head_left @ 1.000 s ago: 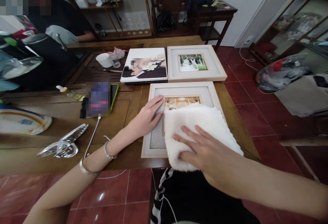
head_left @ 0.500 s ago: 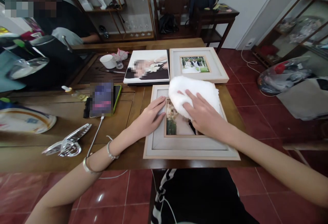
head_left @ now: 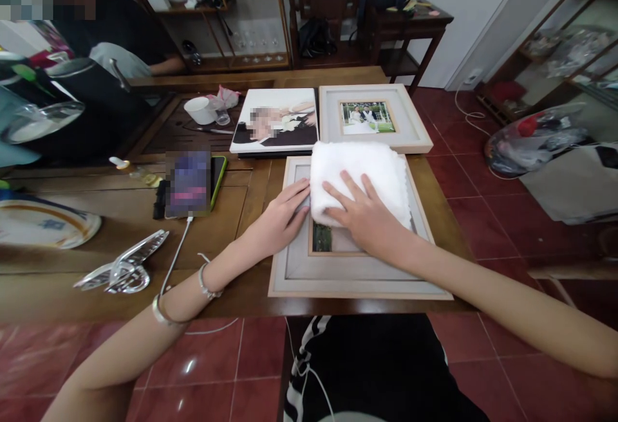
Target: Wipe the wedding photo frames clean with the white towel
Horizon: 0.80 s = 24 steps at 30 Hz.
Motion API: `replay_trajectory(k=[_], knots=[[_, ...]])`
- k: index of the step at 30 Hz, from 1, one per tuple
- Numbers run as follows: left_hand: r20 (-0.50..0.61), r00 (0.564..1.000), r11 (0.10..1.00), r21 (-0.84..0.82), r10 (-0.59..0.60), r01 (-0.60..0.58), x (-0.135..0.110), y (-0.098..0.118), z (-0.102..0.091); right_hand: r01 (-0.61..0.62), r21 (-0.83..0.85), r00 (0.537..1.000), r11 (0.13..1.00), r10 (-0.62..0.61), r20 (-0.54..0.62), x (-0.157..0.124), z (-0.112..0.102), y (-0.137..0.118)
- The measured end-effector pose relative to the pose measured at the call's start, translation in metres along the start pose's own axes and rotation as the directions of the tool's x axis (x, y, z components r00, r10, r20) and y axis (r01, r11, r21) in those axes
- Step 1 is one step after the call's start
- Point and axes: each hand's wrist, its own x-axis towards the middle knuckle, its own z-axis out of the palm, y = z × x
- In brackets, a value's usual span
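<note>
A light wooden picture frame point(head_left: 338, 277) lies flat on the wooden table point(head_left: 120, 293) in front of me. My left hand point(head_left: 280, 216) rests flat on its left border, fingers stretched out. My right hand point(head_left: 364, 216) presses flat on a white fluffy cloth point(head_left: 357, 168) that covers the upper part of the frame's glass; only a strip of the photo shows below it. Two more pictures lie behind: a frameless photo print point(head_left: 275, 119) and a second framed photo point(head_left: 371, 119).
A phone point(head_left: 190, 184) on a cable, a glass ornament point(head_left: 120, 267), a plate point(head_left: 43, 222) and a white cup point(head_left: 200, 110) sit to the left. Another person in dark clothes sits at the far left. A plastic bag point(head_left: 531, 139) and shelves stand right.
My right hand slid the cloth from the frame's near right corner up over the glass to the top, then slightly left. My left hand stayed on the frame's left border.
</note>
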Motion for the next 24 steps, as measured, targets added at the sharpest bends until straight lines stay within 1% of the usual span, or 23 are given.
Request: replay_trajectory(k=[3,6,9,12,14,16,20,22,24], knots=[[-0.015,1.0,1.0,0.011,0.008,-0.008,-0.002,-0.003,0.002,0.035,0.059,0.995,0.998,-0.041,0.093,-0.02,-0.012,-0.017],[-0.005,1.0,1.0,0.018,0.004,-0.004,-0.002,-0.004,0.003,0.086,0.169,0.98,0.982,-0.114,0.166,-0.042,-0.028,-0.033],[0.005,1.0,1.0,0.019,0.004,-0.004,-0.001,-0.002,0.002,0.127,0.291,0.965,0.948,-0.187,0.186,-0.063,-0.043,-0.045],[0.009,1.0,1.0,0.015,0.002,-0.002,-0.001,-0.001,0.001,0.123,0.37,0.96,0.921,-0.205,0.192,-0.075,-0.049,-0.052],[0.01,1.0,1.0,0.01,-0.001,0.001,-0.001,-0.001,0.001,0.096,0.374,0.969,0.922,-0.173,0.177,-0.075,-0.046,-0.051],[0.009,1.0,1.0,0.007,-0.005,0.005,-0.001,-0.002,0.001,0.06,0.336,0.982,0.94,-0.116,0.15,-0.069,-0.036,-0.045],[-0.015,1.0,1.0,0.004,0.0,0.0,-0.002,-0.003,0.003,-0.034,0.198,0.999,0.98,0.025,0.049,-0.046,-0.015,-0.019],[-0.025,1.0,1.0,0.007,0.0,0.0,-0.002,-0.003,0.004,-0.101,0.141,0.994,0.985,0.104,-0.019,-0.032,-0.01,-0.005],[-0.03,1.0,1.0,0.006,0.003,-0.003,-0.002,-0.003,0.004,-0.163,0.099,0.98,0.982,0.173,-0.098,-0.019,-0.008,0.007]])
